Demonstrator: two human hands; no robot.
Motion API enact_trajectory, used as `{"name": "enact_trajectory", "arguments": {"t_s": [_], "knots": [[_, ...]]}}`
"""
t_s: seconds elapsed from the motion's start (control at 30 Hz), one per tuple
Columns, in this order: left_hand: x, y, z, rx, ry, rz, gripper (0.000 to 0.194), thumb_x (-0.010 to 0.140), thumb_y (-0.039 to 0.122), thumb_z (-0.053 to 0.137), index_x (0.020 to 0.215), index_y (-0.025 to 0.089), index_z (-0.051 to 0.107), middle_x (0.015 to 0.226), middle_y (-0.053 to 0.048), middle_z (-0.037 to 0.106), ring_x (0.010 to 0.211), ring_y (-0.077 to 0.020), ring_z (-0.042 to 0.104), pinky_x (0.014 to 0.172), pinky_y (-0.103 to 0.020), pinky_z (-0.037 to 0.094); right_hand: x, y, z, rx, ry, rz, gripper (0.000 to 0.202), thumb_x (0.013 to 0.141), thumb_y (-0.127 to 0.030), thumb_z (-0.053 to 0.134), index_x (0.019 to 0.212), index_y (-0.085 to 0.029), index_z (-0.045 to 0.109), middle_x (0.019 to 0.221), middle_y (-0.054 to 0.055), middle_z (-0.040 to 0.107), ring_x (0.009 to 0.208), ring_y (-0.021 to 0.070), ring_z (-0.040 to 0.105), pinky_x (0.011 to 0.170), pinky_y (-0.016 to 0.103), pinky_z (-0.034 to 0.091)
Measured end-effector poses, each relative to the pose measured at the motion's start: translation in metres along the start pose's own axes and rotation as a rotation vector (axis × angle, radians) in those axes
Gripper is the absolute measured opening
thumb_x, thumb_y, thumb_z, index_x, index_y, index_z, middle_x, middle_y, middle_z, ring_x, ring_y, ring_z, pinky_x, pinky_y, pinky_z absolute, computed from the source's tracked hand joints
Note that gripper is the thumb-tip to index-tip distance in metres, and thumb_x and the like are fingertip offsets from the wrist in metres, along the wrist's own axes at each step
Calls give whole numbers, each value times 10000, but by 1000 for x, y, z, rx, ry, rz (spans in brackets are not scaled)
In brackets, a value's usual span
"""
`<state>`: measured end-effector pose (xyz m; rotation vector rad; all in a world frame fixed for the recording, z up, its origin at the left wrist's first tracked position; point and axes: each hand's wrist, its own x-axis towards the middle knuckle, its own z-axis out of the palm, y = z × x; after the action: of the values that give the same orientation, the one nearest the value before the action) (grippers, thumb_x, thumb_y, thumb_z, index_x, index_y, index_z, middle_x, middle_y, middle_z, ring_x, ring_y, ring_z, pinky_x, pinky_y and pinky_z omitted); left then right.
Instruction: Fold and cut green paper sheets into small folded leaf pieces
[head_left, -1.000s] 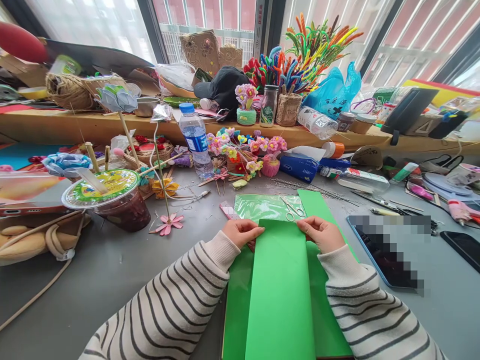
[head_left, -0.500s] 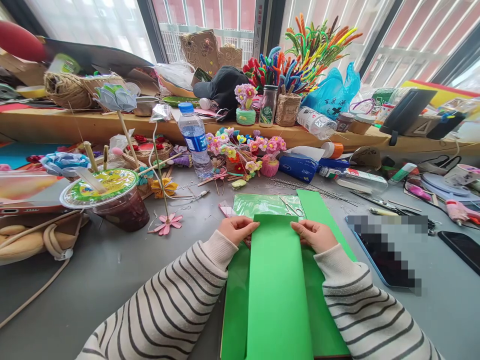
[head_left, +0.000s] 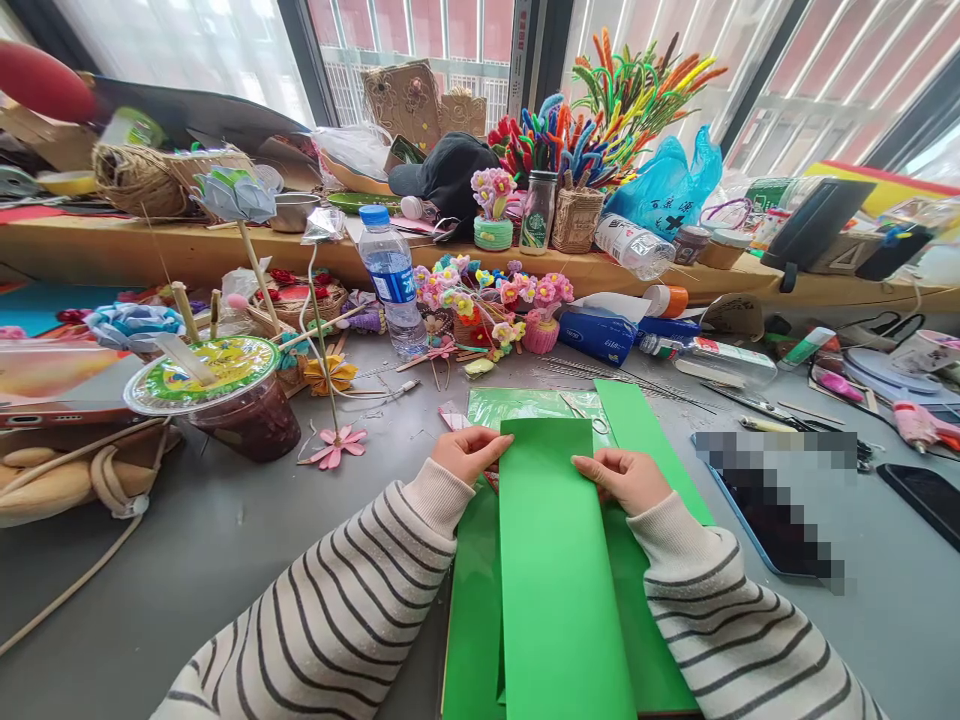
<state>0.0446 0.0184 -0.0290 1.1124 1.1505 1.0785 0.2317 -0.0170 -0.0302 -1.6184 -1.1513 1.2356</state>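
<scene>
A long strip of green paper (head_left: 559, 570) stretches from the bottom edge of the view toward the middle of the desk. My left hand (head_left: 471, 455) pinches its far left corner between thumb and fingers. On the right edge, slightly lower, my right hand (head_left: 624, 478) grips the same strip with the thumb on top. Beneath lies a stack of green sheets (head_left: 472, 590) in clear film, partly hidden by the strip. Another green strip (head_left: 652, 440) rests slanting at the right. Just beyond the held end is a pair of scissors (head_left: 598, 424), partly covered.
Left stands a lidded drink cup (head_left: 244, 420) near a pink paper flower (head_left: 337, 448). A water bottle (head_left: 391, 290), knitted flowers (head_left: 465, 300) and a tissue pack (head_left: 598, 332) line the back. To the right lie a phone (head_left: 772, 520) and a glue gun (head_left: 915, 425).
The strip's far end has straightened upward from a small bend and shifted slightly left. My right hand has slid a little down and left along its edge.
</scene>
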Motion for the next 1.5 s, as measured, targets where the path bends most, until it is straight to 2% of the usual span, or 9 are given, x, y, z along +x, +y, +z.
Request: {"name": "enact_trajectory", "arguments": {"t_s": [0.1,0.27,0.47,0.63,0.8,0.93,1.13,1.3,1.5], "knots": [[0,0,0,-12,5,8,191,499,300,656,509,128,574,400,52,472,355,-52,451,362,-159,412,0,1,0,-41,-3,-60,353,532,-430,607,413,-161,411,330,-84,346,322,42,361,359,180,301],[1,-1,-1,-36,63,11,225,484,324,662,523,121,573,421,43,485,363,-53,458,369,-160,416,-1,0,1,14,-54,14,325,527,-447,599,486,-158,456,406,-84,359,376,45,390,401,180,352],[1,1,0,-50,80,11,233,476,327,664,521,115,577,423,30,492,369,-59,462,366,-162,414,-1,2,2,-76,-41,-69,364,548,-437,589,414,-170,381,341,-88,315,331,47,359,368,187,291],[1,3,0,-115,124,6,255,435,329,682,520,111,580,432,29,499,387,-55,461,391,-157,420,-3,2,2,-69,-90,-30,358,547,-461,573,431,-169,402,368,-86,318,351,51,372,377,187,314],[2,4,-1,-127,140,8,252,434,323,683,525,112,581,444,28,505,400,-52,458,397,-151,413,-6,0,4,-96,-35,-83,370,544,-448,581,395,-170,387,338,-82,313,335,52,355,368,192,292],[4,4,-4,-151,183,15,231,441,304,683,536,116,587,461,34,516,422,-51,464,423,-151,419,-6,1,5,-110,-86,-67,364,553,-475,560,423,-164,422,365,-78,318,360,52,346,378,191,288],[7,4,-6,-162,205,25,227,449,297,681,547,115,587,474,32,531,439,-65,479,448,-175,430,-5,3,6,-168,-58,-138,403,605,-486,511,401,-165,376,349,-82,272,344,42,284,364,194,225],[7,8,-8,-195,240,12,231,435,288,686,550,115,585,486,33,536,444,-60,482,457,-166,429,-5,3,5,-138,-137,-93,347,590,-490,523,502,-159,464,401,-71,347,374,56,352,371,189,276],[9,11,-10,-220,261,-3,238,409,284,697,544,122,587,476,38,533,437,-64,485,458,-171,434,-7,1,5,-104,-94,-86,327,550,-467,574,491,-160,478,404,-62,385,385,64,372,381,198,312]]}}
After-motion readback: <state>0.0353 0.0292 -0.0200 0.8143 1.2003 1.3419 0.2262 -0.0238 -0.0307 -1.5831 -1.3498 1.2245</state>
